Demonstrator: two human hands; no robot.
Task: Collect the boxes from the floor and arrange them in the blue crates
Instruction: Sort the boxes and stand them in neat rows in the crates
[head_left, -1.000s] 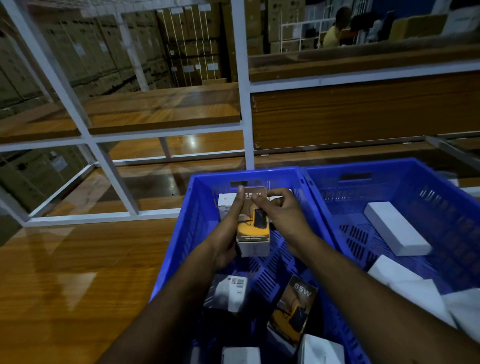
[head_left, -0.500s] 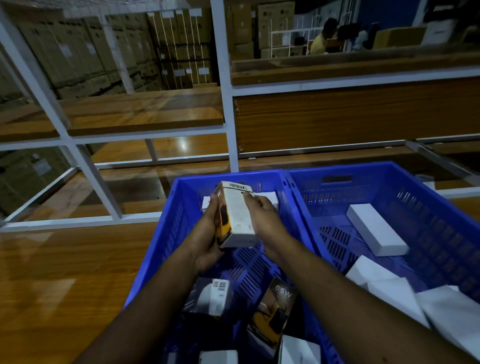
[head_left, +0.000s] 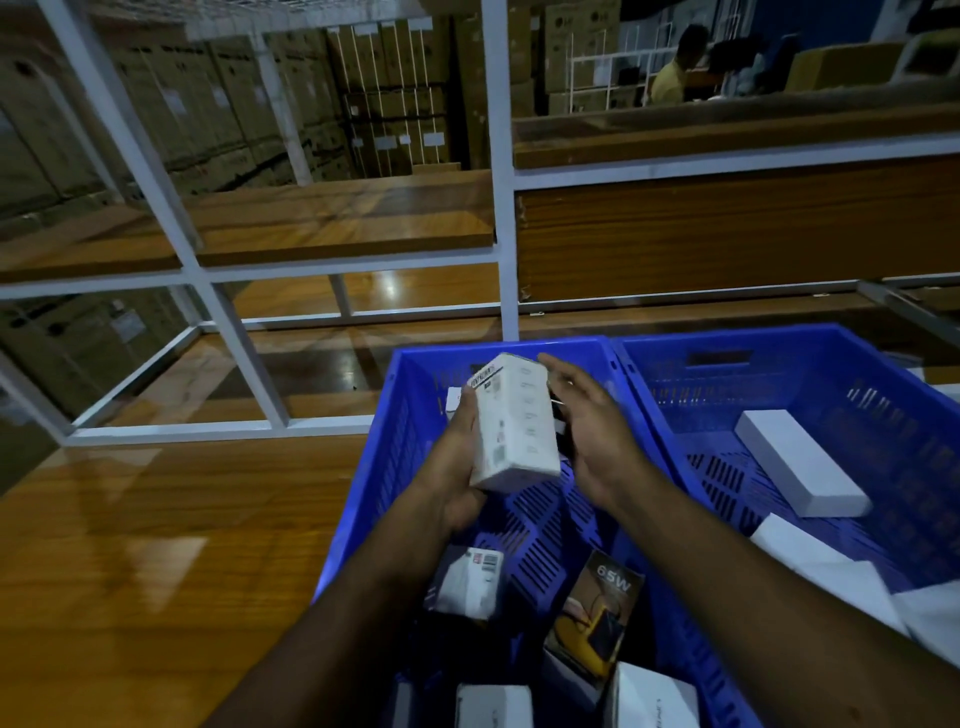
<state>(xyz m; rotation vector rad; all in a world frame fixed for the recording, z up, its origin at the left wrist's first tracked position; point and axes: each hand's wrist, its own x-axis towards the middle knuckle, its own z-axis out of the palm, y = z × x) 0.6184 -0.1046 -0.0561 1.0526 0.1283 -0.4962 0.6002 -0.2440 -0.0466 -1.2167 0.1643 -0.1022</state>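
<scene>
- Left hand (head_left: 457, 467) gripping upright white cardboard box (head_left: 511, 422) over left blue plastic crate (head_left: 374, 457).
- Right hand (head_left: 592, 431) open — just right of box.

Blue crates (head_left: 644, 358) look like perforated hard plastic, the white box (head_left: 514, 426) is matte cardboard, and the floor (head_left: 130, 561) is glossy varnished wood.

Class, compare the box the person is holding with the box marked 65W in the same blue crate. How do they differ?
The held box shows white faces with small print; the 65W box shows a dark face with a yellow picture. The held box is upright above the left crate, gripped by the left hand; the 65W box leans tilted on the crate floor, untouched. Both are small cartons of similar shape.
</scene>
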